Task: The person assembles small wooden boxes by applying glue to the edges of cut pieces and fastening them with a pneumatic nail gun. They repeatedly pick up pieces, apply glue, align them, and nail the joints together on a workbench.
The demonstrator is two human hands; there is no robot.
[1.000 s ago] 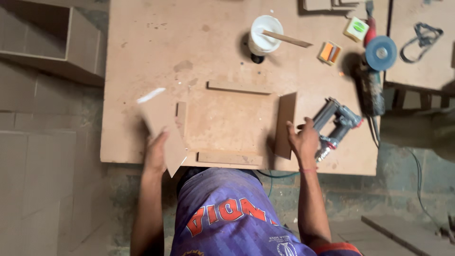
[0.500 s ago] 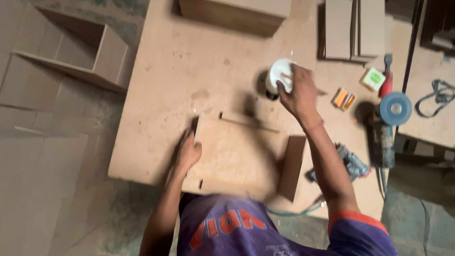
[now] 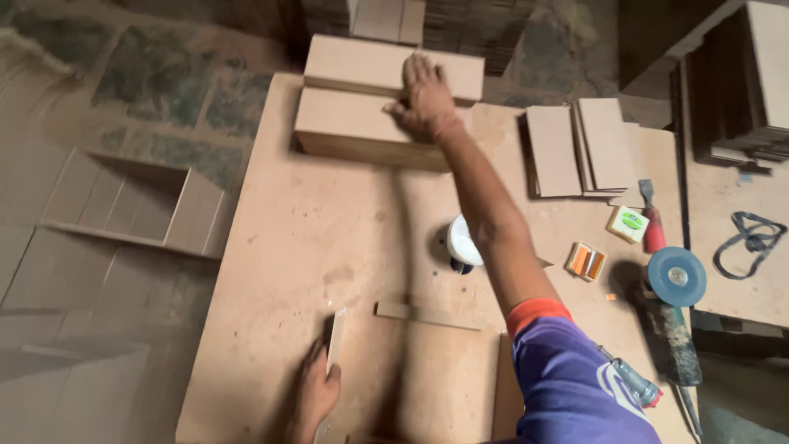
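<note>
While we lean over the workbench, our right hand is stretched to the far end, palm down w/ fingers spread flat on the stacked boards, touching the nearer board's top edge and reaching onto the one behind it. Our left hand is at the near edge, fingers curled round a thin upright side panel of the part-built shallow box, pinching it along its edge. Btw the two hands, just beside our right forearm, sits a white glue pot. To the right lie a few flat cut panels, a small green-and-white box, an orange block, a red-handled tool, and an angle grinder w/ a blue disc, all well apart from the boards. A nail gun shows partly behind our purple sleeve at the near right. Off the bench to the left, an open box frame rests on the floor.
</note>
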